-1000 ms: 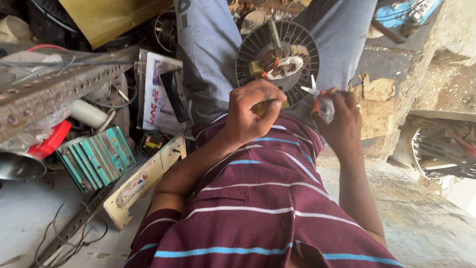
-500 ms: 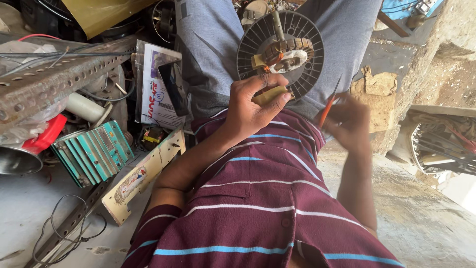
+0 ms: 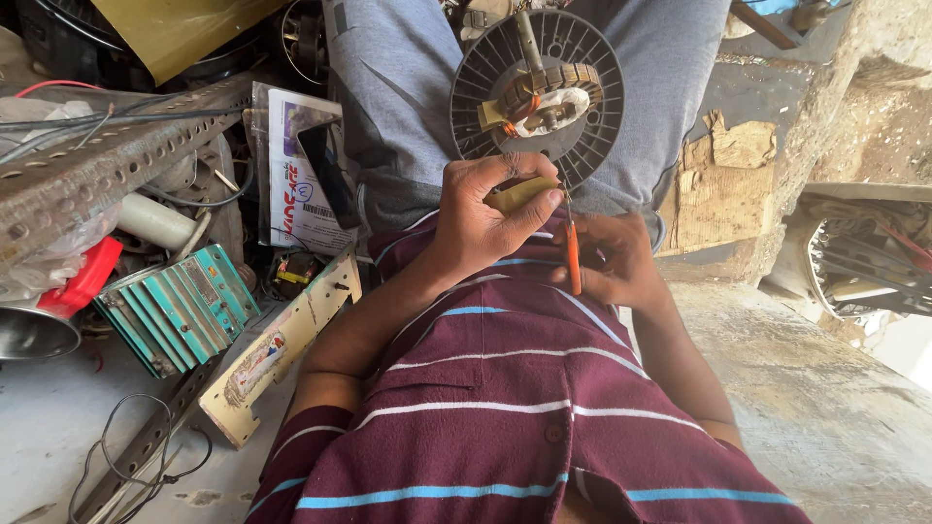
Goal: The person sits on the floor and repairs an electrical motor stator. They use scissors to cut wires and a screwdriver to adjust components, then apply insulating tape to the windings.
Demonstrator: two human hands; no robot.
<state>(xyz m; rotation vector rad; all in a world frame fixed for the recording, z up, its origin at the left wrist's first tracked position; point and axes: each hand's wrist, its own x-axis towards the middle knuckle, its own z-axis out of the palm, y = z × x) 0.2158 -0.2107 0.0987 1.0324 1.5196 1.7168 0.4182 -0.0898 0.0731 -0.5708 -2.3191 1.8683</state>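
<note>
A round dark slotted fan motor disc [image 3: 582, 126] with copper-wound core and a shaft rests on my lap, on grey trousers. My left hand [image 3: 481, 218] is just below the disc, pinching a small yellowish piece [image 3: 519, 194] between thumb and fingers. My right hand [image 3: 616, 262] lies lower, against my maroon striped shirt, closed around a thin orange-handled tool [image 3: 573, 257] that points up toward the disc. What kind of tool it is stays hidden by the fingers.
At the left lie a perforated metal angle bar [image 3: 87, 175], a teal finned block [image 3: 175, 306], a cream plastic panel [image 3: 282, 344], a printed packet [image 3: 301, 175], a red part [image 3: 83, 277], a white cylinder [image 3: 155, 221] and loose wires [image 3: 136, 456]. A concrete ledge [image 3: 825, 398] runs at the right.
My right hand has dropped from beside the disc down to my shirt, taking the orange-handled tool along. My left hand has stayed below the disc with the yellowish piece.
</note>
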